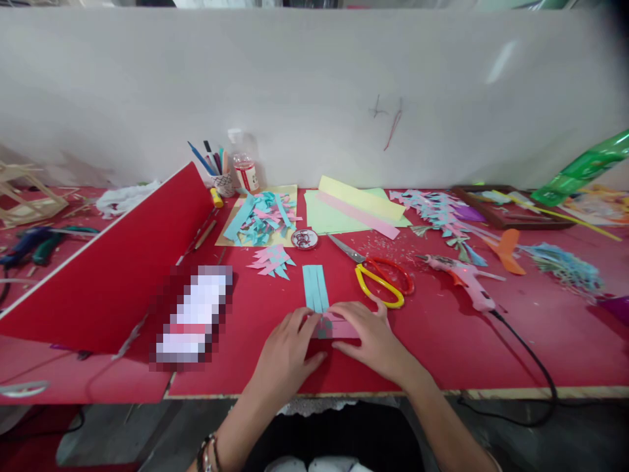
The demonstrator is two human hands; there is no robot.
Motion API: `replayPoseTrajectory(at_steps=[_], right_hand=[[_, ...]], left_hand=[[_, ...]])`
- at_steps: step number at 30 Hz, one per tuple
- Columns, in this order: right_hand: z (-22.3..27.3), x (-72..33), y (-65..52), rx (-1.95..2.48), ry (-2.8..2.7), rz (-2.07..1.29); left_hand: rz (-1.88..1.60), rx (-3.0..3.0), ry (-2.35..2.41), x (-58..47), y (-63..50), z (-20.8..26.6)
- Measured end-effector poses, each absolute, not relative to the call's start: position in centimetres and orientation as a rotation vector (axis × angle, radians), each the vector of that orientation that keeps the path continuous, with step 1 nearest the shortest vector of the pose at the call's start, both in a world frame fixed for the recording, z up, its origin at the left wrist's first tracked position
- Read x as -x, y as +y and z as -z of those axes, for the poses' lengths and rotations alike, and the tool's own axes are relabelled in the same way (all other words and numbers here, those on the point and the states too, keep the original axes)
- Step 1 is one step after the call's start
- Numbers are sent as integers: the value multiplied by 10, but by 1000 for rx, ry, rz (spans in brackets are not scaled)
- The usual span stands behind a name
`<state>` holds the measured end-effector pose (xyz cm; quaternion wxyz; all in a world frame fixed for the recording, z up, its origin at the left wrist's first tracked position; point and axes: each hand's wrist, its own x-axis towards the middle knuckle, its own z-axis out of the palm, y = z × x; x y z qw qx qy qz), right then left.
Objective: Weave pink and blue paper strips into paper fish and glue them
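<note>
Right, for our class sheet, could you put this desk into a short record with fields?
Left hand: touching where light-blue paper strips meet pink paper strips
Right hand: over the pink paper strips
Cutting tool: metal scissors with yellow and red handles
Gluing tool: pink glue gun, right of the scissors
Back: clear bottle with red-and-white label
Surface: red tabletop

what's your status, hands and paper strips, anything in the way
Left hand at the strips' crossing, right hand over the pink strips. Teal strips reach beyond the fingers. Scissors nearby, not on the strips.
</note>
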<state>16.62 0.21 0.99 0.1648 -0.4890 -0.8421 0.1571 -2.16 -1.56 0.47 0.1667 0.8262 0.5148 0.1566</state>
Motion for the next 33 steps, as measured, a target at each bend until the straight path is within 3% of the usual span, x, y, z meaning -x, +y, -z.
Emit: replayPoseTrajectory(at_steps=[18, 33], right_hand=[[-9, -162, 0, 1353, -2301, -532], [-3, -161, 3, 1336, -2314, -447]], left_hand=[[-230, -2387, 1505, 19, -8, -15], [-324, -2363, 1500, 16, -5, -6]])
